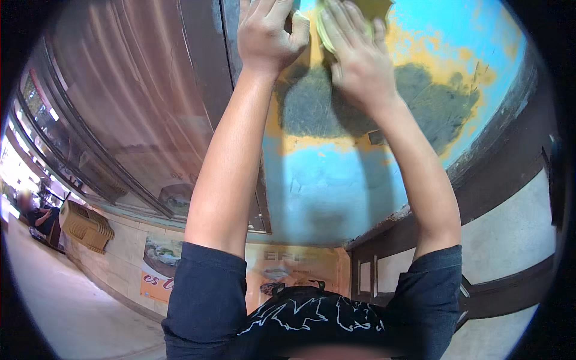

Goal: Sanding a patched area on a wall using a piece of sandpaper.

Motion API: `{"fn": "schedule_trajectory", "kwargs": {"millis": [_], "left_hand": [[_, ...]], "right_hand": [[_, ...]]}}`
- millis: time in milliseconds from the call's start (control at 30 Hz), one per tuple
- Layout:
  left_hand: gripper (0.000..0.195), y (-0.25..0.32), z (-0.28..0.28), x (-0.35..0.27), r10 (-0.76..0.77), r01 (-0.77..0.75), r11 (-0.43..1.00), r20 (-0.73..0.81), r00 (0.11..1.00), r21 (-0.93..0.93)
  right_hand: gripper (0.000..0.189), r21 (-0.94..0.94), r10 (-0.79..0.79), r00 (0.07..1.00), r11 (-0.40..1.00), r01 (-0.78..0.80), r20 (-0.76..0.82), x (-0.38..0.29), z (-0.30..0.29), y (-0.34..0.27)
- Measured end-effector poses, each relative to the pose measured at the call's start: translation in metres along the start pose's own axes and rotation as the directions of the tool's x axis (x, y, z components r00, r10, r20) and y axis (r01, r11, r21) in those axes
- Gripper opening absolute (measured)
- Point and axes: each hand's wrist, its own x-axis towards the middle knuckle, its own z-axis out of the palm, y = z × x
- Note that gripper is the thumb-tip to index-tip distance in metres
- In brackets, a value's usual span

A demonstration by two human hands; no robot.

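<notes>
Both arms reach up to a wall panel (333,171) painted light blue, with orange-yellow and dark grey patches. My right hand (360,67) lies flat, pressing a yellow-green pad or folded cloth (325,33) to the panel. Beside its fingers shows a brown patch or sheet (381,8); which one I cannot tell. My left hand (266,38) is at the panel's left edge, by a dark frame (209,49). Its fingertips run out of the top of the view. Something pale yellow shows at its thumb, and whether the hand grips anything is unclear.
Left of the frame is a glass pane with a curtain (148,81) behind it. Dark wooden trim (499,148) borders the panel on the right. Stacked tan chairs (87,225) and a seated person (42,216) are far left. A poster (157,265) bearing writing hangs low.
</notes>
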Motion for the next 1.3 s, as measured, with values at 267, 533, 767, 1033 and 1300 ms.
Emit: {"fn": "schedule_trajectory", "kwargs": {"millis": [267, 533, 767, 1033, 1300], "left_hand": [[0.049, -0.001, -0.003, 0.002, 0.009, -0.009, 1.0, 0.006, 1.0, 0.008], [0.049, -0.003, -0.006, 0.0, -0.006, 0.005, 1.0, 0.019, 1.0, 0.018], [0.049, 0.002, -0.001, 0.003, -0.014, 0.014, 0.999, 0.008, 1.0, -0.034], [0.049, 0.002, -0.001, 0.002, 0.014, -0.014, 1.0, 0.006, 1.0, 0.011], [0.049, 0.005, -0.002, 0.004, -0.002, 0.003, 1.0, 0.013, 1.0, -0.025]], "right_hand": [[0.07, -0.085, -0.017, 0.996, 0.996, 0.01, -0.088, -0.007, 0.014, -0.005], [0.065, -0.011, 0.093, 0.99, 0.995, -0.095, -0.105, 0.015, -0.005, 0.001], [0.071, -0.037, -0.094, 0.996, 0.995, 0.094, -0.002, -0.009, 0.016, -0.011], [0.062, 0.005, 0.075, 0.98, 0.997, -0.075, -0.183, 0.024, 0.001, 0.008], [0.058, 0.008, -0.019, 0.994, 1.0, 0.02, -0.104, 0.021, -0.006, 0.004]]}}
